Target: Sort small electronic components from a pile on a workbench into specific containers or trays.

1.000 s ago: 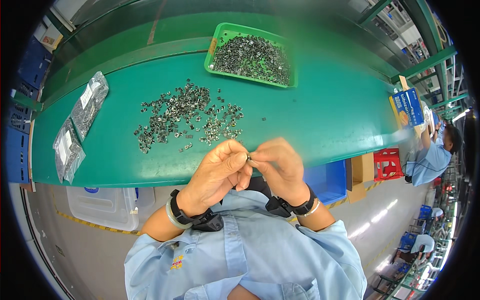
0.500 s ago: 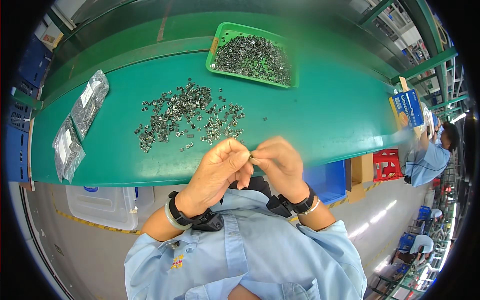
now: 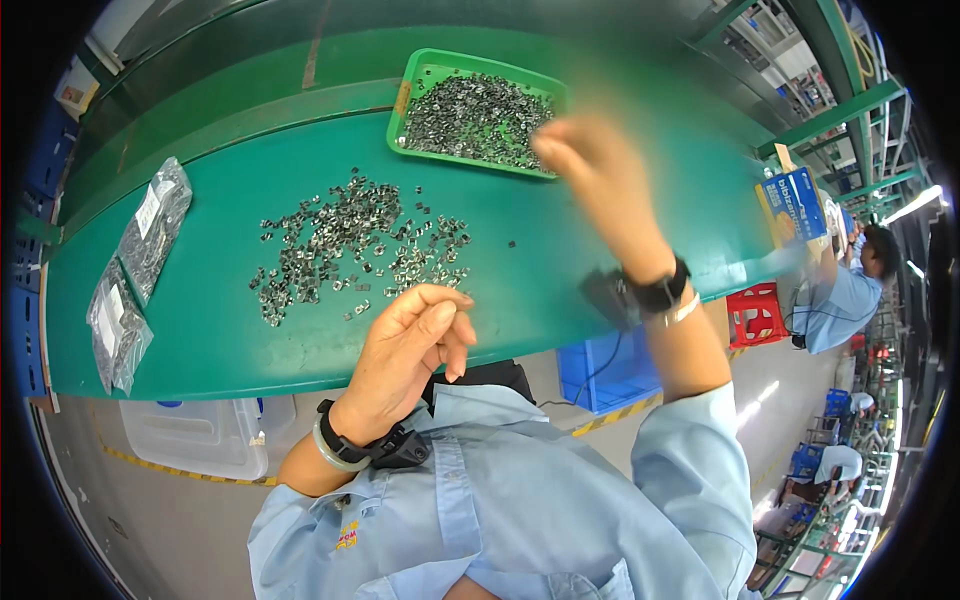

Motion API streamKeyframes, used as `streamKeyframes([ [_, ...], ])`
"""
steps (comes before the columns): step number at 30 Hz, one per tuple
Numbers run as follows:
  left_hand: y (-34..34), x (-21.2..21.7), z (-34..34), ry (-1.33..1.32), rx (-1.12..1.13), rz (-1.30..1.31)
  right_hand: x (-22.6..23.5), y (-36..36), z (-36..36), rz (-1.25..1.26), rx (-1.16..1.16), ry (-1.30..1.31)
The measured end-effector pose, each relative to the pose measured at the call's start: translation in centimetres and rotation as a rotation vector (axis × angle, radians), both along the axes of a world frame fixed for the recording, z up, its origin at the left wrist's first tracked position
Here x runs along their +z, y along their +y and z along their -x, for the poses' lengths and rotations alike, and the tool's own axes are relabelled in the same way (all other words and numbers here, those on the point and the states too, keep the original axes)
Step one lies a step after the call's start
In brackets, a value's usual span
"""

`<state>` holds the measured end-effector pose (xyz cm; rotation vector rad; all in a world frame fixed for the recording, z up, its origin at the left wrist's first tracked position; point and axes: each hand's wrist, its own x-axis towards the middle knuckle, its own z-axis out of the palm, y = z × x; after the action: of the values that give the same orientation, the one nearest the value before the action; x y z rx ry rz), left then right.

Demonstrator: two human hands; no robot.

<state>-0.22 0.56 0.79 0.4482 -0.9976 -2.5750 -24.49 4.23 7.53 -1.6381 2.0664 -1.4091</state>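
My left hand (image 3: pixel 405 345) is just over the table's near edge, fingers curled and thumb against the forefinger; anything between them is too small or hidden to make out. My right hand (image 3: pixel 605 180), blurred, reaches to the right end of a green tray (image 3: pixel 470 161). Its thumb and forefinger come together in a pinch, and what they hold, if anything, does not show. Many tiny dark and silvery metal parts (image 3: pixel 490 110) fill the tray. A loose pile of similar small metal parts (image 3: pixel 345 230) is spread on the green tabletop (image 3: pixel 560 290) beyond my left hand.
Two clear bags of small parts (image 3: pixel 155 215) with white labels lie at the left. A blue box (image 3: pixel 795 205) stands at the right end. Below the table are a clear plastic bin (image 3: pixel 195 440), a blue crate (image 3: pixel 605 370) and a red crate (image 3: pixel 757 318). A co-worker (image 3: pixel 835 295) sits at right.
Both hands met at a tiny part near the table edge; now they are apart. My right hand has swung up and right to the tray. My left hand remains near the edge.
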Motion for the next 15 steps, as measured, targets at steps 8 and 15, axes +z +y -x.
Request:
streamKeyframes([
  [8,-0.6,-0.8,-0.3,0.07,-0.057,-0.1,-0.7,1.2,4.2,-0.24,-0.06,0.055],
  [15,-0.6,-0.8,-0.1,0.06,-0.096,-0.05,-4.5,5.5,5.4,-0.409,-0.095,0.211],
])
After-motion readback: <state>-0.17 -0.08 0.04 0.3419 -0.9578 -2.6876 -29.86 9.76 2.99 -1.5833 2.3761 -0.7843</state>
